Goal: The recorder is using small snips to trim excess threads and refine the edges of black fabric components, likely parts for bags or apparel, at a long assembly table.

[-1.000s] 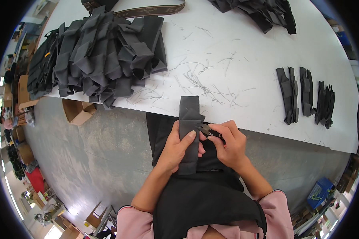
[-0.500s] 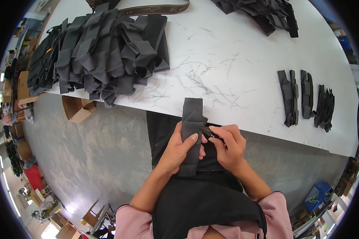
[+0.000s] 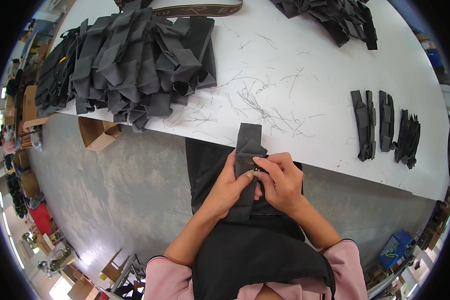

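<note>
My left hand is closed on a dark grey fabric strip with a folded, layered upper part, thumb on top and fingers behind it. The strip hangs upright in front of my apron at the table's near edge. Between the thumb and fingers of my right hand is a small pair of dark thread snips, mostly covered by the fingers. Its blades lie against the strip, beside my left thumb; whether they are closed I cannot tell.
A large heap of grey fabric pieces covers the table's left side, beside a patterned strap. Another pile lies at the far right, with small strip bundles nearer. Thread clippings litter the white table. A cardboard box stands below.
The snips have moved left across the strip, up to my left thumb, with my right hand. My left hand and the strip have shifted slightly right.
</note>
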Demonstrator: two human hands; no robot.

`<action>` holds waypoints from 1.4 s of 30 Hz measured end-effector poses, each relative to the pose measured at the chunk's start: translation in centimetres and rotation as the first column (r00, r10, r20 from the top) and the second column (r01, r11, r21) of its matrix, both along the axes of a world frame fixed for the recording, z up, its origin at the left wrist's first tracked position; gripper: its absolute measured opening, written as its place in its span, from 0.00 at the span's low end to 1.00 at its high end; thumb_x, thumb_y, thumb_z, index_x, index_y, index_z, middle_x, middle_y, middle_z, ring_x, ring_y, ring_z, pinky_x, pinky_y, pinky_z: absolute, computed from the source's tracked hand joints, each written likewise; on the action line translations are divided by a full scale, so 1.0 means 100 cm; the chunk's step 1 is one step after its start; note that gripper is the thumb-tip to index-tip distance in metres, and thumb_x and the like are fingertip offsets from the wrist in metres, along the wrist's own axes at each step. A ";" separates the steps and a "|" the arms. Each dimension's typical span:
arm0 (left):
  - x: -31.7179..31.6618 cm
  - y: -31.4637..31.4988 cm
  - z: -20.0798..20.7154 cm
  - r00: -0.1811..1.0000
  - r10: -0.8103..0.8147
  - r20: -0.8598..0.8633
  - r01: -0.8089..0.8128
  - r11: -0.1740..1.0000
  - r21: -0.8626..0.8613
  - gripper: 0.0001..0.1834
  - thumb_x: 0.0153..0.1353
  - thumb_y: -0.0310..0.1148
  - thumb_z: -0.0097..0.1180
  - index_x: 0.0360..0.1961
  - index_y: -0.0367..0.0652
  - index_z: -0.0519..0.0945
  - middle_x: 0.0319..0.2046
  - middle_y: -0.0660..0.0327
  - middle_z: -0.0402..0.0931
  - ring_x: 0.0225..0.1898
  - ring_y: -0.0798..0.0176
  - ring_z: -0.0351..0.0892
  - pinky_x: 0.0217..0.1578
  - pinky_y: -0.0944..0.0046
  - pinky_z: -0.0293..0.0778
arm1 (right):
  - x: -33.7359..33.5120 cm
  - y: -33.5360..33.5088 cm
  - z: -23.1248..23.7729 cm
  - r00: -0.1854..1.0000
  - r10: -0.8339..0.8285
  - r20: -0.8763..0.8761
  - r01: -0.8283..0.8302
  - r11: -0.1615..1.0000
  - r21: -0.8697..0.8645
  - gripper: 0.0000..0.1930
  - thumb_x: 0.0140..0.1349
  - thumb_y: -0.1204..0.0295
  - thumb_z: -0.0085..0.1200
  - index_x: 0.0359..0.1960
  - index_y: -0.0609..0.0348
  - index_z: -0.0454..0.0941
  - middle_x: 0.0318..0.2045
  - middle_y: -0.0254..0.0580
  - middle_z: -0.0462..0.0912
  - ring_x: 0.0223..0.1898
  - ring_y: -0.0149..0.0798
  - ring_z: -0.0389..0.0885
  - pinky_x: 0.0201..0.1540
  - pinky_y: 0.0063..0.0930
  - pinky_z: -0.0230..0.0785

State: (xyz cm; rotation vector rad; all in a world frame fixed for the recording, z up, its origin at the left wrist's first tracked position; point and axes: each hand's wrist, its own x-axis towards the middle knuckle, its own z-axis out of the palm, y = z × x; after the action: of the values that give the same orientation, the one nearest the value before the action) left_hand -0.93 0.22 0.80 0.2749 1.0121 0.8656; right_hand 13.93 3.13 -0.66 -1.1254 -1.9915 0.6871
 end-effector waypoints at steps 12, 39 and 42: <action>0.003 0.000 0.005 0.998 -0.026 -0.064 0.028 0.999 0.043 0.22 0.64 0.24 0.42 0.58 0.39 0.55 0.36 0.56 0.71 0.27 0.67 0.75 0.29 0.68 0.74 | -0.001 -0.009 0.006 0.994 -0.035 -0.105 0.007 0.967 -0.253 0.16 0.46 0.84 0.60 0.39 0.62 0.78 0.28 0.39 0.71 0.24 0.31 0.75 0.22 0.24 0.68; -0.010 -0.022 -0.022 0.999 0.016 0.040 -0.020 0.995 0.101 0.29 0.64 0.40 0.52 0.61 0.40 0.56 0.50 0.55 0.68 0.48 0.59 0.74 0.48 0.59 0.73 | -0.010 0.018 -0.003 0.930 -0.119 -0.347 -0.236 0.529 -0.815 0.08 0.60 0.79 0.51 0.40 0.64 0.79 0.27 0.37 0.78 0.18 0.25 0.75 0.17 0.17 0.64; -0.013 -0.021 -0.021 0.993 0.058 0.105 -0.070 0.991 0.117 0.31 0.64 0.39 0.52 0.63 0.42 0.54 0.55 0.53 0.66 0.49 0.56 0.75 0.48 0.57 0.74 | -0.012 0.009 -0.001 0.908 -0.133 -0.397 -0.162 0.763 -0.626 0.09 0.59 0.80 0.51 0.41 0.63 0.78 0.28 0.35 0.75 0.18 0.24 0.74 0.17 0.16 0.64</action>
State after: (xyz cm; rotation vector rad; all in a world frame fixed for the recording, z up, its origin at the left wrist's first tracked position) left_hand -2.28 -1.83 -1.35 0.2989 0.8800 0.9914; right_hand 12.70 4.01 -0.73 -1.2013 -1.4020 1.5766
